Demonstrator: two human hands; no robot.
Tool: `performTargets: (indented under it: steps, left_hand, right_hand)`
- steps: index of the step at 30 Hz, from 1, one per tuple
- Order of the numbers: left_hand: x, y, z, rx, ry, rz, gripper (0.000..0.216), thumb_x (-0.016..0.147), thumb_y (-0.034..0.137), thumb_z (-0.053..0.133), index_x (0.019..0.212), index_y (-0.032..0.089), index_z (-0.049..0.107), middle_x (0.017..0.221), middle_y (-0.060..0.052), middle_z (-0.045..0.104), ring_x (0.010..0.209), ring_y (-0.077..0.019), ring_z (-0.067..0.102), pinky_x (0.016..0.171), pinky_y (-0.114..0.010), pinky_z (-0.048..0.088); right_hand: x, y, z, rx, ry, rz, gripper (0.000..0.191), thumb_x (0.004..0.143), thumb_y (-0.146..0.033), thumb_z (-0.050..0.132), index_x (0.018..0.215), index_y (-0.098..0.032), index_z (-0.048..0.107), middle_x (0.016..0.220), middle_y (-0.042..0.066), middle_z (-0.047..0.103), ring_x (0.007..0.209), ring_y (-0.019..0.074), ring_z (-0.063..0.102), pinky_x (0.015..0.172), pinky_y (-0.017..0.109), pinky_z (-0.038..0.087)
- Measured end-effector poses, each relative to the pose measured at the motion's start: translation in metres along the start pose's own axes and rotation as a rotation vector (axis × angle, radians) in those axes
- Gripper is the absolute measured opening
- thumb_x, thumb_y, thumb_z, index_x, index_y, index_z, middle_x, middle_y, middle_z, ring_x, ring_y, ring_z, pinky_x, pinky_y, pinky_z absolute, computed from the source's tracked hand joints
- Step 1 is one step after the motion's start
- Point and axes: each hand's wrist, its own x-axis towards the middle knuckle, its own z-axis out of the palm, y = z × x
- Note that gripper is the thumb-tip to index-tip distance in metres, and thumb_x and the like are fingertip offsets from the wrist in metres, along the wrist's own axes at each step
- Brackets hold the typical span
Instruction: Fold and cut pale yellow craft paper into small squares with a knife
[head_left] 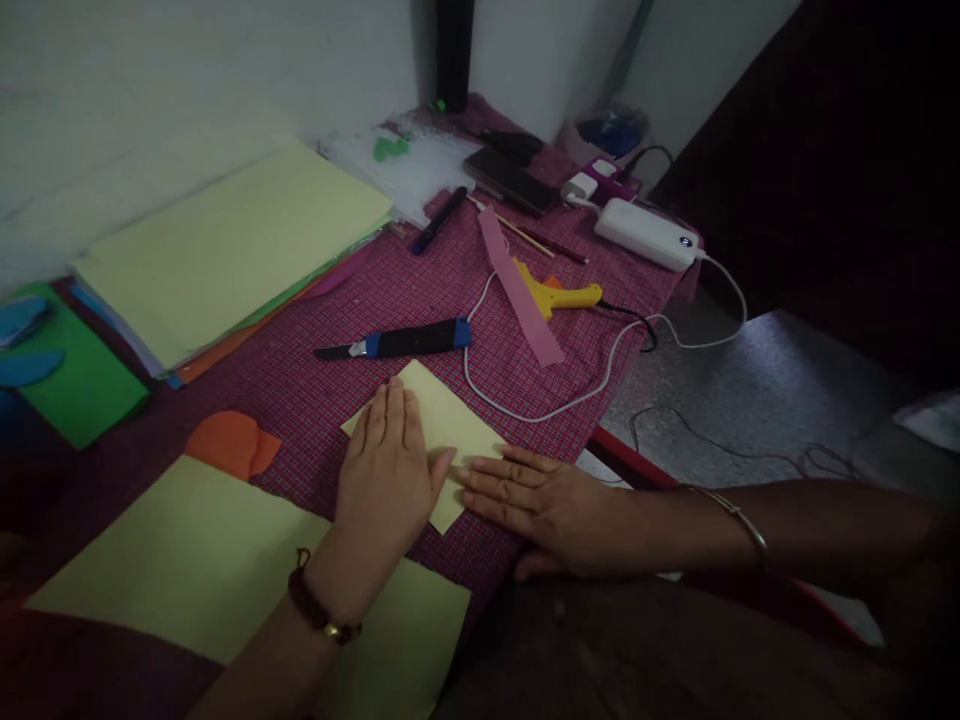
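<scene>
A small piece of pale yellow paper (450, 410) lies on the checked tablecloth. My left hand (390, 460) rests flat across its left part, fingers stretched out and thumb apart. From the right, my right hand (547, 500) lays its outstretched fingers on the paper's right edge. Neither hand grips anything. Below my left wrist lies a larger yellow sheet (180, 560), partly covered by my forearm. Just beyond the small paper is a utility knife (412, 340) with its blade out. An orange paper cutout (229, 444) sits to the left.
A stack of coloured sheets (240, 250) stands at the back left, near a green paper piece (82, 370). Farther right are a pink paper strip (517, 285), a yellow glue gun (562, 295), a black marker (440, 220) and a white power bank (646, 235). A white cable (525, 416) loops across the cloth.
</scene>
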Motion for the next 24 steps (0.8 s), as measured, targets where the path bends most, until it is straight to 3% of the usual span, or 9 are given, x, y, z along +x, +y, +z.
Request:
performTargets:
  steps: [8, 12, 15, 19, 22, 24]
  left_hand:
    - [-0.007, -0.003, -0.001, -0.016, 0.01, 0.045, 0.071, 0.09, 0.046, 0.041, 0.14, -0.003, 0.033, 0.149, -0.028, 0.028, 0.139, -0.0371, 0.024, 0.111, -0.054, 0.024]
    - [-0.023, 0.001, -0.011, -0.032, -0.07, 0.267, 0.056, 0.09, 0.041, 0.045, 0.143, 0.022, 0.036, 0.153, -0.012, 0.029, 0.141, -0.0311, 0.025, 0.113, -0.058, 0.013]
    - [-0.04, -0.004, -0.018, -0.054, -0.139, 0.3, 0.055, 0.089, 0.041, 0.048, 0.142, 0.032, 0.036, 0.153, -0.006, 0.03, 0.14, -0.0305, 0.027, 0.112, -0.059, 0.015]
    - [-0.077, -0.018, -0.033, -0.042, -0.197, 0.194, 0.069, 0.082, 0.049, 0.057, 0.144, 0.029, 0.033, 0.154, -0.009, 0.027, 0.139, -0.0336, 0.028, 0.11, -0.058, 0.021]
    - [-0.121, -0.02, -0.043, -0.015, -0.179, 0.096, 0.084, 0.074, 0.054, 0.063, 0.145, 0.023, 0.031, 0.153, -0.014, 0.027, 0.136, -0.0355, 0.031, 0.108, -0.055, 0.026]
    - [-0.154, -0.012, -0.043, -0.001, -0.176, 0.09, 0.077, 0.074, 0.053, 0.062, 0.142, 0.025, 0.037, 0.15, -0.012, 0.035, 0.134, -0.0336, 0.036, 0.109, -0.052, 0.026]
  right_hand:
    - [-0.02, 0.003, -0.01, -0.04, 0.025, 0.116, 0.074, 0.089, -0.048, 0.049, 0.148, -0.013, 0.022, 0.152, 0.016, 0.027, 0.142, 0.0221, 0.022, 0.115, 0.049, 0.014]
    - [-0.018, 0.0, -0.013, -0.06, 0.055, 0.129, 0.069, 0.089, -0.041, 0.052, 0.147, -0.014, 0.026, 0.149, 0.015, 0.034, 0.139, 0.0217, 0.03, 0.115, 0.049, 0.019]
    - [-0.016, -0.001, -0.013, -0.074, 0.086, 0.149, 0.064, 0.088, -0.035, 0.054, 0.145, -0.015, 0.032, 0.147, 0.014, 0.038, 0.137, 0.022, 0.035, 0.113, 0.048, 0.023]
    - [-0.015, -0.002, -0.015, -0.055, 0.108, 0.153, 0.058, 0.088, -0.029, 0.054, 0.143, -0.017, 0.036, 0.147, 0.013, 0.04, 0.136, 0.0228, 0.036, 0.114, 0.05, 0.023]
    - [-0.012, -0.004, -0.022, 0.007, 0.133, 0.129, 0.053, 0.088, -0.023, 0.053, 0.139, -0.019, 0.041, 0.144, 0.013, 0.044, 0.134, 0.0222, 0.039, 0.114, 0.05, 0.022]
    - [-0.005, -0.006, -0.025, 0.053, 0.154, 0.086, 0.049, 0.088, -0.021, 0.052, 0.136, -0.02, 0.045, 0.14, 0.013, 0.047, 0.132, 0.022, 0.041, 0.114, 0.051, 0.021]
